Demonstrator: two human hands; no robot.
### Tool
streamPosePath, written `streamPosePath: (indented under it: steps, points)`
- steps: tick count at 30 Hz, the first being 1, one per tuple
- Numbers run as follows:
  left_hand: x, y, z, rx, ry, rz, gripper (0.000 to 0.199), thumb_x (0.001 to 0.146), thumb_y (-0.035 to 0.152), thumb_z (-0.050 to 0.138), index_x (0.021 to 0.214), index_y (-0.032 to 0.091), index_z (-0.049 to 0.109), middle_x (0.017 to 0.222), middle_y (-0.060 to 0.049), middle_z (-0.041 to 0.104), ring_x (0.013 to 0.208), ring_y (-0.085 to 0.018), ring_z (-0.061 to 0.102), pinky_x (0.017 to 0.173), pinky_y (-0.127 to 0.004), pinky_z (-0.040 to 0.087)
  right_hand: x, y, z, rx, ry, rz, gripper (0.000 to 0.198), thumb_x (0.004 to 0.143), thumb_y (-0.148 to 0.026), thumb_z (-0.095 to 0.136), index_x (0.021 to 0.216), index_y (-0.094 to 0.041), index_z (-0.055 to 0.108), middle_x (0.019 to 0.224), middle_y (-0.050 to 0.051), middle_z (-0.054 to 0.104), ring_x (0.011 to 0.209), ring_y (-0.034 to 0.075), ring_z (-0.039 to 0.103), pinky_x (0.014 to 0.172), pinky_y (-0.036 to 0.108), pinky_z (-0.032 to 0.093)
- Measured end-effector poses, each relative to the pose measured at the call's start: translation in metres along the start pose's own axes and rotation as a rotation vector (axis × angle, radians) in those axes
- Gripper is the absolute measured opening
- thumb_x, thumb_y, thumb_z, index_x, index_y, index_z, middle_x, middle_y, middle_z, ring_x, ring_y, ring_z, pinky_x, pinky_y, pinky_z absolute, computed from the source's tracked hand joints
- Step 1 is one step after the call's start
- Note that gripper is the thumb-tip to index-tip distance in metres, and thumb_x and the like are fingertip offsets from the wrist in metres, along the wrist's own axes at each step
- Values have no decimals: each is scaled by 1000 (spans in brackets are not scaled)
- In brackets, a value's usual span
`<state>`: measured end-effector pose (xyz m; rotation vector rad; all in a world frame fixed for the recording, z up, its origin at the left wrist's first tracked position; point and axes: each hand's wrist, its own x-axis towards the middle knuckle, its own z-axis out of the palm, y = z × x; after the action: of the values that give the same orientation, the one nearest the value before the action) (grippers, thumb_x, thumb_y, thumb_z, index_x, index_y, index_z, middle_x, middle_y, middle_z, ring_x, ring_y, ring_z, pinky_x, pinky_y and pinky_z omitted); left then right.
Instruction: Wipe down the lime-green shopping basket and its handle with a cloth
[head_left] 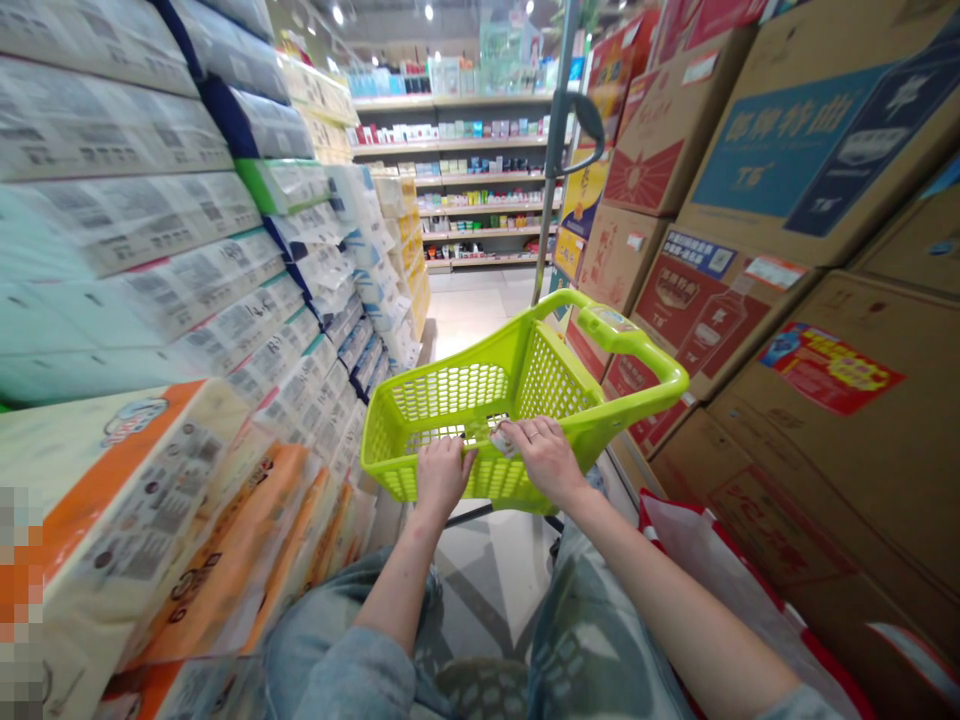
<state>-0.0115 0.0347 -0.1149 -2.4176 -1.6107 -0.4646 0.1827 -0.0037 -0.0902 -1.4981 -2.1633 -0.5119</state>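
Observation:
A lime-green shopping cart (551,455) with a perforated basket stands crosswise in front of my knees. Its handle (641,350) points up to the right. My left hand (442,475) is closed over the near rim of the basket, fingers hooked inside. A little to the right, my right hand (544,455) pinches a small crumpled white tissue-like piece (504,440) at the same rim. What exactly the white piece is, I cannot make out. Nothing large shows in the part of the basket I can see.
Tall stacks of wrapped paper packs (120,220) line the left side, with orange-banded packs (217,540) closest. Cardboard cartons (795,170) are piled on the right. A red-and-white bag (720,560) lies by my right leg. A grey pole (555,150) rises behind the cart; stocked shelves (457,180) stand beyond.

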Motion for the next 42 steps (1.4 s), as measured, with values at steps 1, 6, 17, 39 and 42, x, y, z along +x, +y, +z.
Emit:
streamPosePath:
  steps: [1, 6, 17, 39, 42]
  points:
    - [0, 0, 0, -1, 1, 1, 29, 92, 42, 37, 86, 19, 55, 87, -7, 61, 86, -22, 52, 73, -34, 31, -1, 2, -1, -2, -5, -10, 33, 90, -16, 45, 121, -19, 55, 104, 8, 64, 94, 22, 53, 92, 37, 38]
    - [-2, 4, 1, -7, 15, 12, 29, 92, 42, 38, 84, 19, 54, 84, -6, 60, 85, -22, 52, 72, -34, 30, -13, 9, -4, -17, 62, 32, 36, 90, -12, 42, 123, -19, 54, 112, 8, 63, 105, 21, 52, 105, 41, 30]
    - [-2, 5, -2, -37, -18, -9, 29, 93, 42, 36, 87, 19, 55, 88, -7, 60, 88, -22, 52, 73, -34, 31, -16, 8, 10, 70, 127, -11, 42, 89, -9, 36, 127, -17, 52, 131, 7, 56, 126, 21, 45, 109, 42, 30]
    - [-1, 6, -2, -14, -19, -21, 30, 92, 43, 36, 86, 19, 55, 87, -7, 60, 87, -23, 52, 74, -34, 31, -44, 18, -9, 261, 190, -43, 43, 90, -9, 34, 127, -18, 54, 133, 8, 54, 133, 18, 38, 110, 47, 33]
    - [-1, 6, -1, -12, -10, -23, 31, 92, 43, 35, 87, 19, 55, 88, -8, 60, 87, -23, 52, 74, -34, 31, -57, 15, -3, 326, 143, -53, 43, 89, -8, 35, 126, -19, 54, 131, 9, 56, 131, 19, 41, 107, 46, 37]
